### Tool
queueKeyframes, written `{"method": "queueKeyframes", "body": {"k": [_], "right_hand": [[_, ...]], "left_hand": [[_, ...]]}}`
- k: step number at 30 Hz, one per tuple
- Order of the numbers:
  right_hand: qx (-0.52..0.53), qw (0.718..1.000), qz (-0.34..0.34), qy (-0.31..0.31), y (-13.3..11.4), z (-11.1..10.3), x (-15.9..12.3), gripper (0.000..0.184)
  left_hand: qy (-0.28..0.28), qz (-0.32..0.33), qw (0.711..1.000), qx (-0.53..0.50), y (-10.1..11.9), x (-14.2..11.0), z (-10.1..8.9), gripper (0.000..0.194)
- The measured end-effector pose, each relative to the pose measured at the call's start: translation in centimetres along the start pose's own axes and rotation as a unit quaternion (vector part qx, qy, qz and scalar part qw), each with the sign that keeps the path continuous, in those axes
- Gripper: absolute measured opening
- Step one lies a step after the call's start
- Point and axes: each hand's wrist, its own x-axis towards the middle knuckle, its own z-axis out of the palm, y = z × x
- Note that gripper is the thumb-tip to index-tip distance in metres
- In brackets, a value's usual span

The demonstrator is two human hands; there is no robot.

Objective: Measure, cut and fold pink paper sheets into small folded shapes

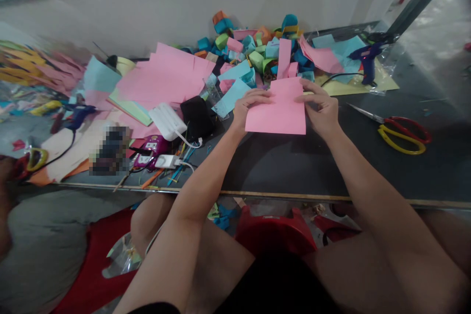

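Both of my hands grip a sheet of pink paper (277, 115) above the dark tabletop. My left hand (252, 103) pinches its left edge, thumb hidden beneath and fingers on top. On the opposite edge, my right hand (319, 104) holds the upper right corner. The sheet's top is narrower than its bottom, and a pink strip (283, 59) stands just behind it. Scissors (393, 130) with one red and one yellow handle lie on the table to the right of my right hand.
Colourful paper loops (257, 51) are heaped at the back. Large pink sheets (165, 78) lie left of them, near a white power bank (167, 121) and a purple power strip (151, 149). A blue glue gun (368, 61) stands back right. Another person's hand (5, 169) shows far left.
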Motion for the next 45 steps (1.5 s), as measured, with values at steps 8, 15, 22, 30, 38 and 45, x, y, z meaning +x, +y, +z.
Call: {"method": "queueKeyframes", "body": {"k": [8,15,22,30,38,45], "right_hand": [[0.012,1.0,-0.018,-0.001,0.3,0.0,-0.1,0.039],[0.014,1.0,-0.016,-0.004,0.1,0.0,-0.1,0.042],[0.039,0.999,-0.025,-0.002,-0.7,0.0,-0.2,0.042],[0.025,0.995,0.094,0.024,-0.8,0.0,-0.3,0.051],[0.148,0.954,0.24,-0.1,-0.5,0.4,-0.3,0.056],[0.16,0.937,0.268,-0.155,-0.7,0.2,-0.5,0.049]], "left_hand": [[-0.006,0.019,1.0,-0.004,0.0,0.1,-0.1,0.027],[0.0,0.014,1.0,-0.02,0.1,0.0,0.0,0.022],[0.001,-0.02,0.998,-0.063,0.4,-0.1,0.3,0.031],[0.084,-0.126,0.985,-0.077,-0.6,-0.8,1.5,0.055],[0.092,-0.177,0.976,-0.082,-1.2,-0.8,1.5,0.05],[0.072,-0.214,0.968,-0.106,-1.3,-0.8,1.5,0.054]]}}
